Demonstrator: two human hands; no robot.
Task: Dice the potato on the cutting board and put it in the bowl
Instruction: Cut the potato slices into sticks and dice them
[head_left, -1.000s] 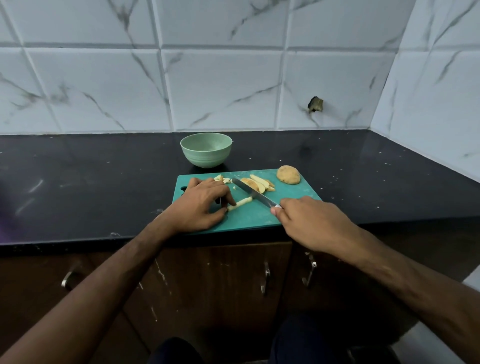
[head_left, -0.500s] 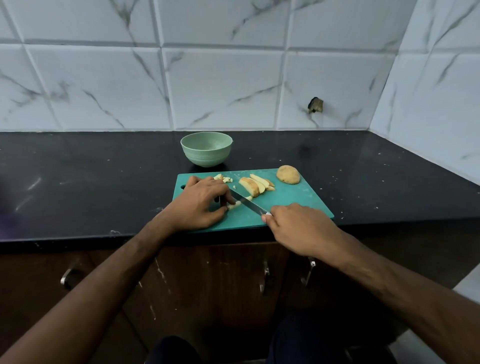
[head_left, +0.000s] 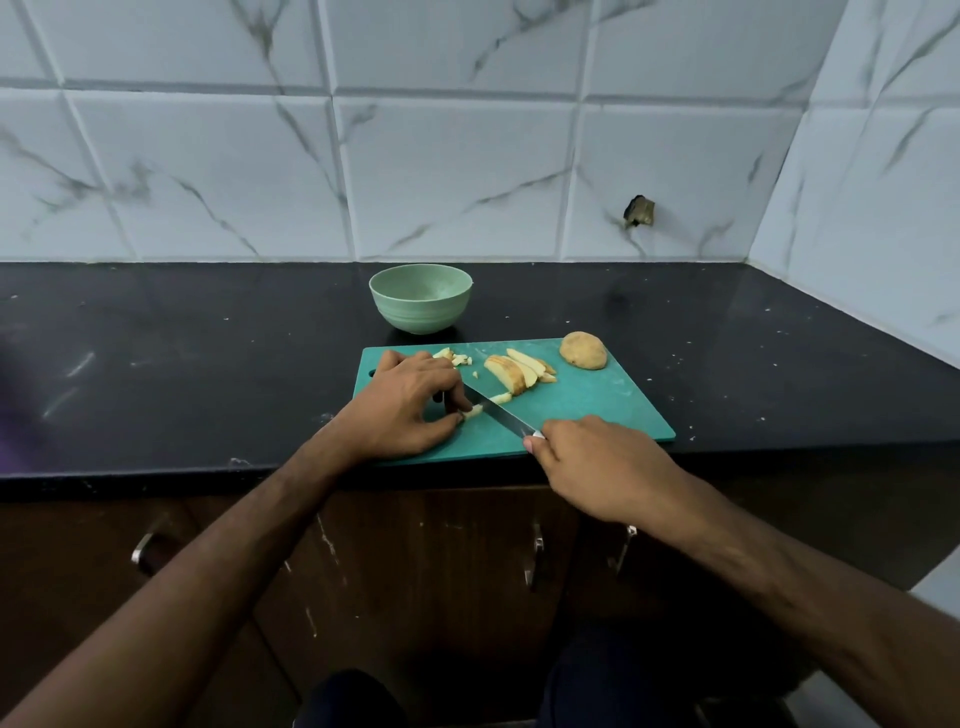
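White marble-veined tiles (head_left: 457, 171) back the black tabletop (head_left: 182, 364) we are leaning over, and a dark chipped hole (head_left: 639, 210) breaks one tile to the right. On the tabletop, close to its front edge, lies our teal cutting board (head_left: 597, 410); just behind its far left corner stands the pale green bowl (head_left: 421, 297), apart from the board. Our left hand (head_left: 408, 408) rests on the left part of the board, the grip narrow, fingertips and thumb pinching a thin pale potato strip (head_left: 472, 411) against the board. Our right hand (head_left: 597, 467) curls its grip round the knife handle at the board's near edge, only a sliver of pale handle showing past the fingers. The knife blade (head_left: 498, 413) runs diagonally up and left from that hand, with its tip right at the left fingertips, across the strip we pin down; a short cut-off piece (head_left: 501, 398) lies just on the blade's far side. Behind the left hand we see a small heap of diced potato bits (head_left: 457, 357), and to their right a leaning stack of potato slices (head_left: 519, 371). At the far right corner of the board sits the uncut potato half (head_left: 583, 351), skin side up, well apart from the slices. Below the tabletop we see dark wooden cabinet doors with metal handles (head_left: 537, 553).
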